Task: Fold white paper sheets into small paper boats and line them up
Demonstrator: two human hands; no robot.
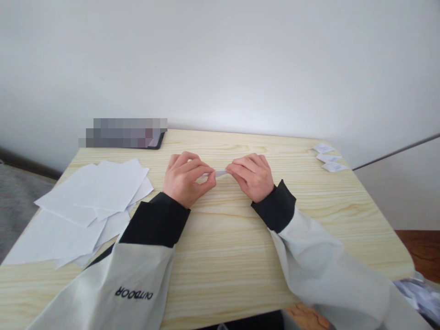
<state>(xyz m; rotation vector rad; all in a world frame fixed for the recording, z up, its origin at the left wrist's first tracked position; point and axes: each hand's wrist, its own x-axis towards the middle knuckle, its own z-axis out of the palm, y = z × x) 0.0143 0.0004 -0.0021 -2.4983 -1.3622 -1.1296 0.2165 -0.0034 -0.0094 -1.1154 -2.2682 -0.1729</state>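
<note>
Between my two hands, above the middle of the table, is a small narrow strip of folded white paper. My left hand pinches its left end between thumb and fingers. At the other end, the fingertips of my right hand are closed on the same paper. Much of the paper is hidden by the fingers, so its full shape cannot be made out. Several loose white paper sheets lie overlapping to the left of my left hand. Three small folded paper pieces rest in a row near the far right corner.
The light wood-grain table stands against a white wall. A dark flat object, mostly blurred out, lies at the back left. Beyond the right front edge is a bag-like crumpled heap.
</note>
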